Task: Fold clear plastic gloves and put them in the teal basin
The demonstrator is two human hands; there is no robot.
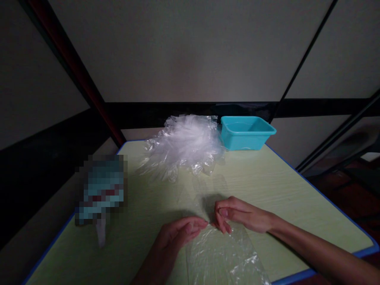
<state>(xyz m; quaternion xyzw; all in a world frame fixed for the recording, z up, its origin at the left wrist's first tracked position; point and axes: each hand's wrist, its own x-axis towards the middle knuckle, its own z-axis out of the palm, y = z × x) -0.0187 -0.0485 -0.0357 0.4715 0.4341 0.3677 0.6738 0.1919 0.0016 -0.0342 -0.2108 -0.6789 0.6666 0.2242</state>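
Observation:
A clear plastic bag lies flat on the pale green table, reaching toward me. My left hand and my right hand both pinch its far edge with fingertips, close together near the table's middle. Behind them sits a heap of crumpled clear plastic bags.
A turquoise plastic tub stands at the table's far edge, right of the heap. A blurred-out blue object sits at the left with a clear strip under it. The table has a blue rim; dark wall panels surround it.

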